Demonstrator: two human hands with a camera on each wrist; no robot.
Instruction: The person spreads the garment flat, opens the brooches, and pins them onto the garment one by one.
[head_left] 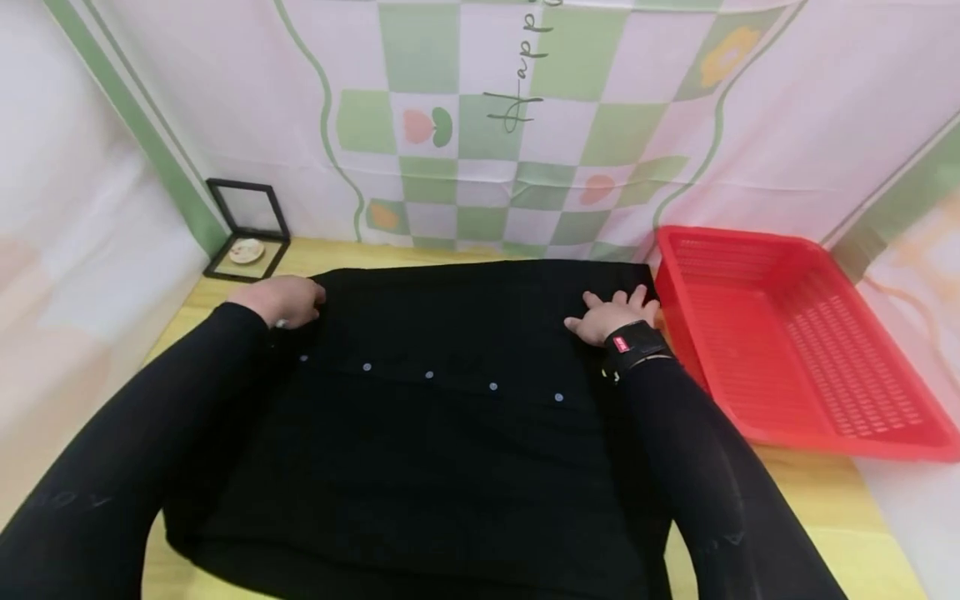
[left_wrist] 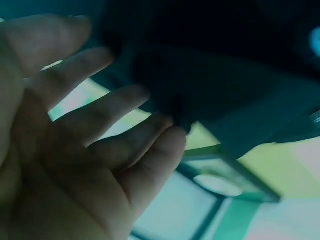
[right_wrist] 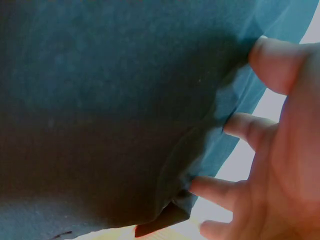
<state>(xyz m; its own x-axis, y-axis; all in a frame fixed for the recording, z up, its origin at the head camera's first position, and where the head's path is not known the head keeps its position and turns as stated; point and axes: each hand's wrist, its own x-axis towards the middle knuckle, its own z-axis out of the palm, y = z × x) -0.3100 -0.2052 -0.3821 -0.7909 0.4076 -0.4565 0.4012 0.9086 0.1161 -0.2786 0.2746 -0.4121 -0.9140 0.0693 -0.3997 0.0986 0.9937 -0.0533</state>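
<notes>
A black buttoned shirt (head_left: pixel 450 467) lies spread across the table, a row of small pale buttons running over it. At its far left edge is my left hand (head_left: pixel 283 300); the left wrist view shows the fingers (left_wrist: pixel 110 115) spread and loosely straight, their tips touching the dark cloth (left_wrist: pixel 200 85). Near the far right corner, my right hand (head_left: pixel 615 319) rests on the shirt with fingers fanned out. In the right wrist view its fingertips (right_wrist: pixel 205 187) press the cloth (right_wrist: pixel 110 125) close to the edge, where the fabric is slightly wrinkled.
To the right stands a red plastic basket (head_left: pixel 765 433), close beside my right hand. A black-framed stand (head_left: pixel 281 218) with a small round cream item (head_left: pixel 246 251) sits at the back left of the wooden table (head_left: pixel 832 500). Printed curtains (head_left: pixel 285 150) enclose the back and sides.
</notes>
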